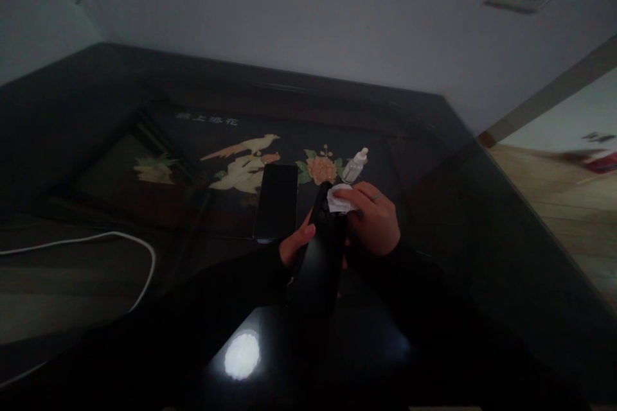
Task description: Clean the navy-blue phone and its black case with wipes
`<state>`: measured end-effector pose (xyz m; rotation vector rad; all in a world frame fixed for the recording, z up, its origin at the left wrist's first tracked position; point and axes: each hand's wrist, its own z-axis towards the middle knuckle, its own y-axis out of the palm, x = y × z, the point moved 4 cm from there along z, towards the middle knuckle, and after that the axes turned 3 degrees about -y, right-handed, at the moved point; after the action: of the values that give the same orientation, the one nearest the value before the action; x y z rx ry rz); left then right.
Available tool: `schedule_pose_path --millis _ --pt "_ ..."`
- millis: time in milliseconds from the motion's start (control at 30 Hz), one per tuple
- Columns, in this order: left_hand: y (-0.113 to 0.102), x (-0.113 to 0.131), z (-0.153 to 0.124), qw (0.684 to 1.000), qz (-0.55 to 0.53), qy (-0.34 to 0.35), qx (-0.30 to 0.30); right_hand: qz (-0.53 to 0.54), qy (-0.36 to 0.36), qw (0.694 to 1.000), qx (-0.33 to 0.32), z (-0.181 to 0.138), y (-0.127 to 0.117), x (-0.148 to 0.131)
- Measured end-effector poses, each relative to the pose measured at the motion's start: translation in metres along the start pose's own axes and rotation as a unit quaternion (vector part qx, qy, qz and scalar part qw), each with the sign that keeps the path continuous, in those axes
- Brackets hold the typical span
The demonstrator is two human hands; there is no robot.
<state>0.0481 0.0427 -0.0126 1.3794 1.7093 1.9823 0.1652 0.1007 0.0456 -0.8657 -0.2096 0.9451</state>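
- A white cable (pixel 120 241) loops across the dark tabletop (pixel 457 218) at the left of the frame, from the left edge round and down towards the lower left.
- Just left of centre, a black phone (pixel 276 201) lies flat and face up on the table's inlaid picture of a pale bird and an orange flower.
- The left hand (pixel 295 245), at the centre of the frame, grips a black, elongated object (pixel 321 257) from its left side; the thumb lies along the object's edge and the fingers are curled out of sight behind it.
- The black object stands tilted, its upper end pointing up the frame and its lower end towards the viewer, between the two hands.
- The right hand (pixel 373 218), just right of centre, pinches a small white pad (pixel 340 198) and presses it against the object's upper end; a ring shows on one finger.
- A small clear dropper bottle (pixel 355 166) with a pale cap stands just above the right hand, beside the flower.
- A bright round reflection (pixel 241 355) glows on the table at the lower centre.
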Motion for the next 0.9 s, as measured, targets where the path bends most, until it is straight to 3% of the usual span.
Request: schedule_pose_path --millis 900 --pt "0.0063 0.0022 -0.0036 1.0 -0.019 -0.007 0.0 0.002 -0.019 1.0 0.012 0.0004 -0.0028 -0.0021"
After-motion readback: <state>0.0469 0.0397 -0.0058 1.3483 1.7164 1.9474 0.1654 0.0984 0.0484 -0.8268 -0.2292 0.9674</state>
